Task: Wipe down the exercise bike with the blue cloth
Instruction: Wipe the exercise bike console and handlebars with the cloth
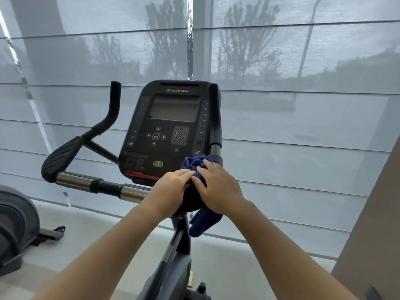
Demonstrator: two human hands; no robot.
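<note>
**Hands at the handlebar, head view.** We see the left hand (171, 187) laid palm-down just below the lower edge of the black exercise-bike console with its grey screen (171, 131). Its fingers are extended and their tips touch the crumpled dark-blue cloth (191, 164). The right hand (218, 187), just below the console's lower right corner, presses on the same cloth with its fingers spread and nearly straight; neither hand curls round anything. The cloth bunches up against the console's lower right corner, and a loose end hangs below the right hand.

An oval green button (158, 163) sits low on the console's face, just above the left hand. The chrome-and-black horizontal handlebar (74, 181) runs out to the left below the console. A curved black padded grip (113, 105) rises left of the console, and a straight upright black grip (214, 109) stands against its right edge. The dark bike stem (179, 241) descends below the console. A grey machine housing (15, 224) lies far to the lower left of the console, and translucent grey window blinds (303, 105) hang behind it.
</note>
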